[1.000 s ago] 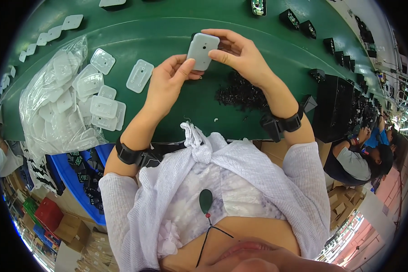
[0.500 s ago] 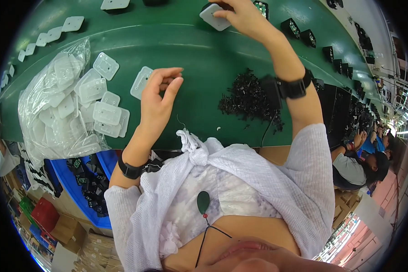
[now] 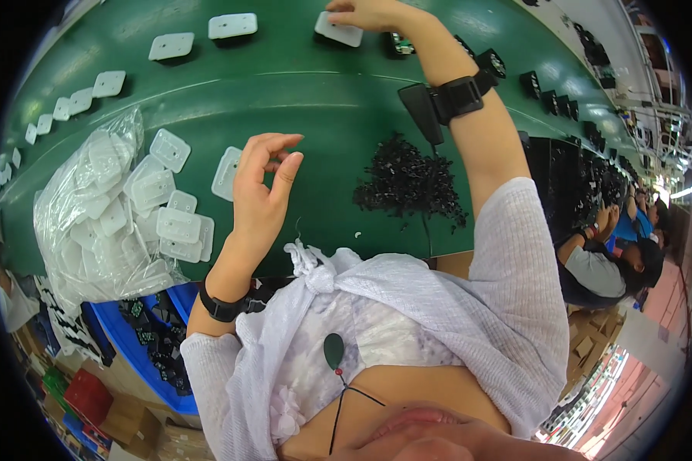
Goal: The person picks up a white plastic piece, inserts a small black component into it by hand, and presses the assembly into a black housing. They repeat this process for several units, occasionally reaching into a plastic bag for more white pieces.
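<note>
At the far side of the green table my right hand (image 3: 364, 13) has its fingers closed over the upper edge of a white plastic cover (image 3: 338, 32), seated on a dark box whose body is mostly hidden. My left hand (image 3: 261, 180) hovers nearer my body, loosely curled, thumb apart from the fingers and nothing visible between them. Beside it lies a loose white cover (image 3: 224, 174), partly behind the hand. Just right of my right hand stands an uncovered black box (image 3: 399, 44) with a green circuit board inside.
A clear plastic bag (image 3: 84, 230) spills white covers at the left. White-topped boxes (image 3: 171, 47) line the far left; open black boxes (image 3: 491, 63) run right. Small black parts (image 3: 409, 180) lie heaped mid-table. A blue bin (image 3: 134, 349) sits below. A co-worker (image 3: 603, 265) is at right.
My right hand has shifted left along the table with the white cover and box. The view has tilted, bringing more of the white-topped boxes in. My left hand stays much as it was.
</note>
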`<state>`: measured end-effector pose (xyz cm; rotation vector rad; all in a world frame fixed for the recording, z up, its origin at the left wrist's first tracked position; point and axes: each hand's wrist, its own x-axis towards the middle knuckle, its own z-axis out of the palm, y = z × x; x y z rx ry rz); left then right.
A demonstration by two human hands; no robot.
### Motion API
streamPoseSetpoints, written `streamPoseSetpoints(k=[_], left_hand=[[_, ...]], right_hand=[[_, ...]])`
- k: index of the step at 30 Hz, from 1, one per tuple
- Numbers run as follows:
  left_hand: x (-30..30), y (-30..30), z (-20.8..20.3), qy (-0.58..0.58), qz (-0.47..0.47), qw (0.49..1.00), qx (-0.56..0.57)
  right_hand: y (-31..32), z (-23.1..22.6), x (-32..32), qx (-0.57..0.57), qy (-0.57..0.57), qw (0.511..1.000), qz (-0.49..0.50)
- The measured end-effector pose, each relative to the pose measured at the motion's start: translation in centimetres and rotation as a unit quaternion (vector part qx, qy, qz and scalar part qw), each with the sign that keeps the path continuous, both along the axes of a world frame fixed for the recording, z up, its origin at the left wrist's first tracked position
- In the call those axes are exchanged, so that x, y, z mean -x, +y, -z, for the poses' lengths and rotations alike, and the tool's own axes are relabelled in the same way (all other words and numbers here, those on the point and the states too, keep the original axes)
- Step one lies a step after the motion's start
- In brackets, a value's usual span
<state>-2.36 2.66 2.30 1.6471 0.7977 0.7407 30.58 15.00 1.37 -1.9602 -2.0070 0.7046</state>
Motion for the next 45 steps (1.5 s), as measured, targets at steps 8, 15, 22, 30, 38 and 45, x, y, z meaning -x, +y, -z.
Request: streamPoseSetpoints(k=[8, 15, 22, 30, 38, 45], left_hand=[[-7.0, -2.1, -1.4, -0.133, 0.189, 0.953, 0.196], [-7.2, -3.9, -4.4, -0.094, 0.261, 0.870, 0.408], [-7.4, -6.1, -3.7, -0.036, 0.280, 0.913, 0.293], [-1.9, -4.3, -1.8, 0.047, 0.204, 0.978, -0.023], [8.9, 3.2, 3.0, 0.455, -0.040, 0.791, -0.406], [7.0, 4.5, 2.6, 0.467, -0.004, 0.812, -0.350]], right_hand=[[-3.0, -6.8, 9.1, -0.397, 0.129, 0.882, 0.218], [-6.2, -7.4, 10.3, -0.556, -0.012, 0.791, 0.254], [-7.6, -3.5, 10.6, -0.551, -0.241, 0.799, -0.002], [-13.4, -7.3, 10.7, -0.544, -0.004, 0.818, 0.187], [-27.9, -3.4, 5.8, -0.345, 0.085, 0.867, 0.349], [-36.3, 4.4, 9.4, -0.354, -0.062, 0.815, 0.454]])
